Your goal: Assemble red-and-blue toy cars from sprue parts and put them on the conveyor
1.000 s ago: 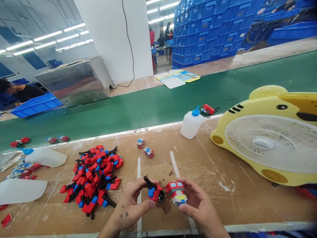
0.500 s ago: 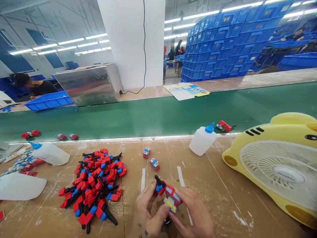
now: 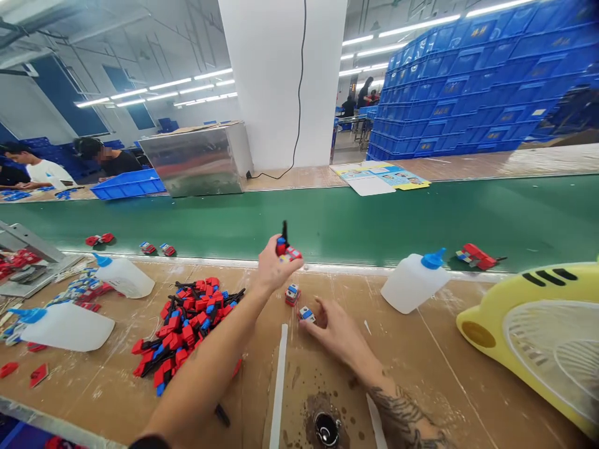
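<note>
My left hand (image 3: 274, 269) is stretched out over the near edge of the green belt. Its fingers are closed round a red toy piece (image 3: 291, 253) with a blue part and a black barrel pointing up. My right hand (image 3: 337, 329) is at a small red, white and blue toy block (image 3: 307, 314) on the table, thumb and fingers apart around it; whether they touch it is unclear. Just left of that stands a similar block (image 3: 292, 294). Beside my left forearm lies a heap of red and blue pieces with black barrels (image 3: 191, 324), partly hidden by the arm.
White bottles with blue caps stand at right (image 3: 412, 284) and lie at left (image 3: 70, 325). A yellow fan (image 3: 528, 312) fills the right side. A dark round cup (image 3: 326, 429) sits in front. Toy pieces rest along the green belt (image 3: 234, 218). Co-workers sit at far left.
My hands have separated. The left has carried the red toy piece forward to the belt's edge; the right has let go of it and moved to the small block. The view has shifted left.
</note>
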Demonstrator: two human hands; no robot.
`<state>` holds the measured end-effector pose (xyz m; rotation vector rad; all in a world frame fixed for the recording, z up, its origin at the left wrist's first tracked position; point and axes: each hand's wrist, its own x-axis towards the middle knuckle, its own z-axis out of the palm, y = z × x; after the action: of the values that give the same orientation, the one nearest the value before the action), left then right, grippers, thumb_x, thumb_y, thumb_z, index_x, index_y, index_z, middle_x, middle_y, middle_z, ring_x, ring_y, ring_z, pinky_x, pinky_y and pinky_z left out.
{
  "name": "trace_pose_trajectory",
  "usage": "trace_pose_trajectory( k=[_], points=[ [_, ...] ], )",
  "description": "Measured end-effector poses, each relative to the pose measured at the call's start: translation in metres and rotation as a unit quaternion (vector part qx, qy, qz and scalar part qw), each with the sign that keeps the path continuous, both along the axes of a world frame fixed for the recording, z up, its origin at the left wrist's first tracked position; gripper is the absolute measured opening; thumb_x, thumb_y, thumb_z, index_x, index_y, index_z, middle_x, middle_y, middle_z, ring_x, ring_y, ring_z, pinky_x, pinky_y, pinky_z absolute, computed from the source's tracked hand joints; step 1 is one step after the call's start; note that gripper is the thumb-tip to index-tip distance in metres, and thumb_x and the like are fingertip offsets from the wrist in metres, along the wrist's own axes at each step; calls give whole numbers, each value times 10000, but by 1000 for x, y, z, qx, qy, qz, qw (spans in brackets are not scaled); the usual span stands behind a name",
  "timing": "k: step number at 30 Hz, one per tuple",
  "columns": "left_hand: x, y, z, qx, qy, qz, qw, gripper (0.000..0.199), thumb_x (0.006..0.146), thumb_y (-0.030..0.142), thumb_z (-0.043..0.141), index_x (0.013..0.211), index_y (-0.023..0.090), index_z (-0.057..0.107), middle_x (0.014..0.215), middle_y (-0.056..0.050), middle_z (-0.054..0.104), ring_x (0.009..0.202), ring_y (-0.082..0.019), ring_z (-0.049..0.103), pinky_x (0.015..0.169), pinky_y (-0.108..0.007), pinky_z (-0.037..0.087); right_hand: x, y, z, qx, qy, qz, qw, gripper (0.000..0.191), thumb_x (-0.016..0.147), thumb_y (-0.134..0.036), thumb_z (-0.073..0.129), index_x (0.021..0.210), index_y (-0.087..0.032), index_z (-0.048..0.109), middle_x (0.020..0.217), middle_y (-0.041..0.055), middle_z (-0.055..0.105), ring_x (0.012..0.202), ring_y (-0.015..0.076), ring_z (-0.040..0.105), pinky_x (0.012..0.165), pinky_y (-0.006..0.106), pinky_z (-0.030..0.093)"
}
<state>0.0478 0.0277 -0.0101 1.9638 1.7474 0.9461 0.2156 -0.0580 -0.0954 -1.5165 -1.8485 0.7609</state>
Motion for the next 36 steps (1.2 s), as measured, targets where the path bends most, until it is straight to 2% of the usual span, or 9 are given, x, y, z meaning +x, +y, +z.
trace_pose_trajectory(
  k=[5, 8, 12, 18, 23, 26, 29, 32, 36],
  points=[
    [46, 91, -8, -61, 135, -49, 988, 625, 703, 238, 794, 1252, 123, 518, 1125, -120, 646, 1026, -238, 627, 884, -310, 494, 0, -4, -11, 15, -4, 41, 999, 205, 806, -300, 693, 989, -214, 729, 937, 77, 685, 915, 281, 639, 826, 382, 475],
    [64, 116, -21, -101, 194, -61, 974, 452, 832, 294, 721, 1222, 128, 563, 1197, -124, 612, 1057, -250, 613, 906, -408, 507, 18, -20, -9, -37, 153, 72, 985, 332, 796, -299, 715, 1118, -225, 695, 1072, 66, 717, 980, 259, 656, 878, 362, 488],
    [73, 132, -40, -151, 242, -61, 957, 367, 932, 339, 616, 1244, 154, 568, 1248, -105, 591, 1075, -243, 610, 905, -456, 528, 45, -50, -22, -156, 436, 30, 886, 479, 707, -344, 822, 1148, -231, 674, 961, 45, 736, 827, 235, 671, 740, 339, 509],
    [85, 152, -48, -227, 282, -69, 930, 370, 931, 353, 619, 1240, 154, 573, 1209, -101, 614, 1037, -232, 632, 870, -429, 547, 52, -60, -33, -194, 575, -13, 795, 523, 609, -276, 894, 1079, -230, 670, 943, 41, 704, 769, 181, 611, 662, 277, 458],
    [88, 146, -43, -221, 292, -92, 926, 637, 863, 473, 669, 1373, 149, 465, 1277, -139, 604, 1132, -278, 608, 951, -457, 498, 53, -52, -31, -207, 619, 9, 757, 425, 596, -248, 869, 928, -250, 604, 836, -7, 631, 669, 146, 526, 559, 231, 382],
    [68, 136, -32, -201, 287, -138, 926, 867, 799, 539, 705, 1474, 143, 332, 1368, -158, 563, 1246, -281, 547, 995, -342, 463, 55, -54, -32, -223, 614, 1, 757, 499, 627, -254, 838, 1071, -270, 612, 818, -6, 603, 643, 149, 505, 525, 235, 354],
    [25, 115, -11, -192, 305, -161, 919, 710, 856, 454, 677, 1443, 164, 403, 1391, -156, 541, 1286, -278, 507, 1052, -370, 420, 57, -56, -30, -237, 605, -3, 760, 638, 668, -312, 800, 1270, -244, 600, 768, 13, 589, 658, 180, 513, 531, 267, 378],
    [-29, 77, 12, -214, 338, -147, 905, 382, 930, 364, 613, 1258, 173, 576, 1276, -115, 599, 1139, -251, 592, 981, -472, 481, 56, -57, -28, -248, 619, 15, 745, 574, 705, -399, 746, 1235, -192, 671, 875, 74, 643, 730, 214, 535, 595, 320, 438],
    [-85, 17, 25, -230, 359, -120, 897, 321, 948, 358, 590, 1201, 160, 600, 1211, -80, 613, 1033, -236, 628, 869, -420, 550, 52, -59, -28, -264, 581, 9, 770, 515, 747, -427, 756, 1211, -212, 696, 1052, 86, 670, 884, 238, 578, 766, 371, 496]
  ],
)
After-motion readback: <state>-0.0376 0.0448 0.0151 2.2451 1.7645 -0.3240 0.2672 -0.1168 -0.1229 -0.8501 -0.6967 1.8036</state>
